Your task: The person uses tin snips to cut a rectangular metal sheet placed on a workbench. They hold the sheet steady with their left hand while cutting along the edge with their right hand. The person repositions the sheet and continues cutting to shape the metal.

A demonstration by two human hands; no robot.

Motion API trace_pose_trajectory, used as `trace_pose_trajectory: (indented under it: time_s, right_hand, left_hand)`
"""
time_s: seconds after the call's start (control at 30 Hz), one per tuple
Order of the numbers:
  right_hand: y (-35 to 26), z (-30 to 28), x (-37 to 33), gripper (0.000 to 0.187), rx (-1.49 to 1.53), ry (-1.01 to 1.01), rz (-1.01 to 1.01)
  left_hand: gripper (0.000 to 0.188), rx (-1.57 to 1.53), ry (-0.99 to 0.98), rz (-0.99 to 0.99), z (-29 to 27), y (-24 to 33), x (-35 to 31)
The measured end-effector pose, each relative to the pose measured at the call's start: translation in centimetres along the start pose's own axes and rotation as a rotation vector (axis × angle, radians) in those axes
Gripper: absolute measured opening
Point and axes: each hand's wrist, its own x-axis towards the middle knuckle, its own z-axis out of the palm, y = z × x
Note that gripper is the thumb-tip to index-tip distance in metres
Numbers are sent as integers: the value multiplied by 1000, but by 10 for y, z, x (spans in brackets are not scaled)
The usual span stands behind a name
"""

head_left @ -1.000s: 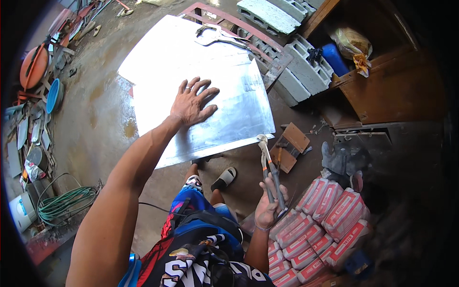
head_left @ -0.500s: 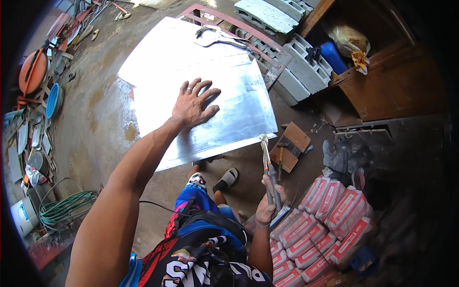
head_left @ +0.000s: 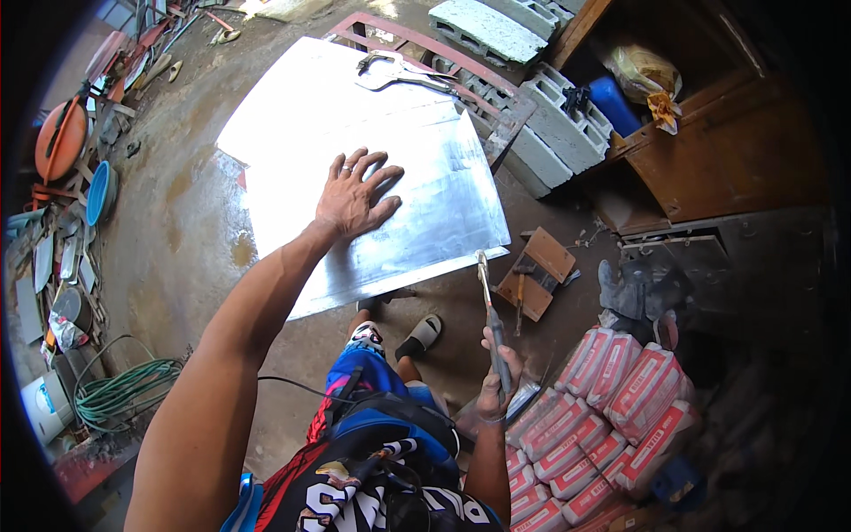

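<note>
Nearest: black shirt with white lettering (head_left: 381, 479), blue patterned shorts (head_left: 353, 372) below it.

Right hand (head_left: 493, 388) out front: fingers curled together, clamped on the handles of grey-handled metal pliers (head_left: 493, 321). Pliers point away from the body, tips at the near edge of the sheet, close to its right corner. Can't tell if the tips bite on the metal.

Left arm reaches further. Left hand (head_left: 355, 195) palm down on the large shiny silver metal sheet (head_left: 430, 199), fingers spread apart, holding nothing, ring on one finger. Sheet lies in front of the person, at the centre top of the view; narrow strip along its near edge, far half glaring white.

Floor level, near side: grey-and-black slide sandal (head_left: 425, 331) on a foot beneath the sheet's near edge. Right: stacked red-and-white paper sacks (head_left: 651, 381). Left: coiled green hose (head_left: 128, 390), white plastic bucket (head_left: 44, 403) beside it.

Right of the sheet's corner: brown wooden boards (head_left: 551, 257), wooden-handled hammer (head_left: 520, 288) on them.

Farther: silver locking C-clamp (head_left: 409, 76) at the sheet's far right part, extending over the reddish metal frame (head_left: 443, 53). Grey hollow concrete blocks (head_left: 563, 115) next to that, then brown wooden cabinet (head_left: 727, 177) with blue plastic container (head_left: 613, 105) inside.

Far left: round blue basin (head_left: 100, 193), orange round disc (head_left: 60, 140) amid scrap.
</note>
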Motion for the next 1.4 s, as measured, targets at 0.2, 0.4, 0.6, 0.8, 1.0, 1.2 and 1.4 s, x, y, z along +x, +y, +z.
trace_pose_trajectory:
  time_s: [0.2, 0.4, 0.6, 0.8, 1.0, 1.2, 1.4]
  right_hand:
    - [-18, 1, 29, 39, -353, -189, -247]
    - [-19, 1, 42, 29, -608, -133, -396]
    - [-20, 2, 63, 16, -470, -310, -377]
    - [-33, 20, 74, 9, -397, -220, -332]
    - [-48, 28, 89, 18, -462, -226, -340]
    - [-47, 32, 89, 16, -354, -170, -278]
    - [-5, 9, 39, 30, -236, -59, -180]
  left_hand:
    - [60, 30, -77, -25, -3, 3, 1]
    - [59, 28, -49, -138, 21, 31, 2]
    - [87, -73, -93, -74, 0, 39, 0]
    - [94, -61, -54, 255, 7, 32, -2]
    - [96, -30, -82, 293, 6, 32, -2]
    - [99, 5, -97, 267, 8, 33, 0]
    - [97, 19, -86, 234, 7, 34, 4]
